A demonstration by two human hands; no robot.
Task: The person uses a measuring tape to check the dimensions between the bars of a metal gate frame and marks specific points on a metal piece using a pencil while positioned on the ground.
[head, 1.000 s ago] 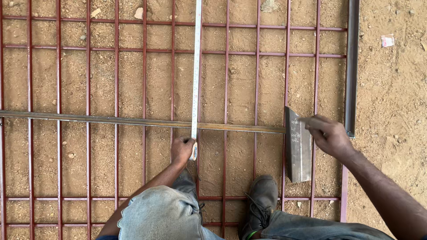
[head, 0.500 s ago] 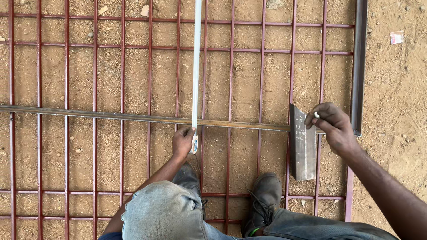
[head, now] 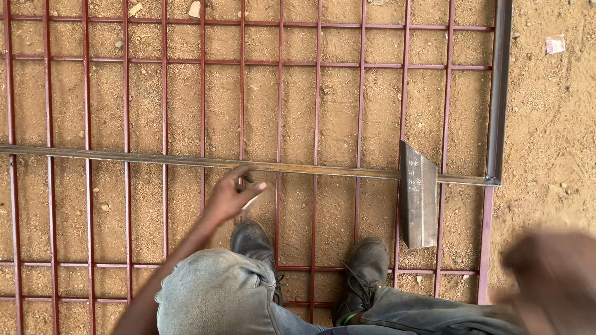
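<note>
Left hand [head: 233, 192] loosely curled, empty, over steel bar [head: 186, 161]; right hand [head: 552, 273] blurred, grip unreadable.

right hand [head: 549, 279]: motion-blurred, grip unreadable, cut by right edge | left hand [head: 233, 192]: pale thing under fingers too small to tell | red grid [head: 316, 93]: cut off top, left, bottom | shoes [head: 366, 273]: partly hidden by knees

**Open-air metalwork yard on bare ground**

I am looking down at an outdoor fabrication spot. A red-painted steel grille [head: 279, 80] is lying flat on sandy, pebbly dirt [head: 549, 124], with an unpainted steel bar [head: 155, 159] crossing it and a flat steel offcut [head: 419, 195] resting beside. Dusty work shoes [head: 363, 270] are standing between the rods.
</note>
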